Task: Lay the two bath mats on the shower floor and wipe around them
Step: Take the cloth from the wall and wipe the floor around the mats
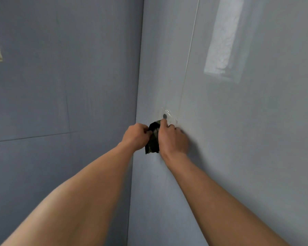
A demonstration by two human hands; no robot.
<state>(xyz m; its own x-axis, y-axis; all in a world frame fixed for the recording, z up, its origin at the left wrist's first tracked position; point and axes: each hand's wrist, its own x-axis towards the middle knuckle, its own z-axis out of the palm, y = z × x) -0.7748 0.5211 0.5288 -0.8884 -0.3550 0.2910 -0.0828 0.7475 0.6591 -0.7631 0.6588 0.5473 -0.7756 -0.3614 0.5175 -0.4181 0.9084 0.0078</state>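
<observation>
Evidently, cloth: one dark, patterned rag [152, 139] pinched between both hands just beside the wall corner, likely the wiper.
Left hand [136, 136]: fingers curled tight on the rag's left edge.
Right hand [172, 139]: fingers closed on its right edge, against the wall.
Hook: one clear adhesive hook [167, 115] at one o'clock of the rag, probably its hanging place.
Bath mats: none in view.

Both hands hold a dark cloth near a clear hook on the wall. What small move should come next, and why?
Probably lift the dark cloth free of the clear wall hook. The left hand and right hand both pinch it just below the hook, near the wall corner; whether it is still hooked is hidden. No mats or floor show, so wiping cannot begin here.
</observation>
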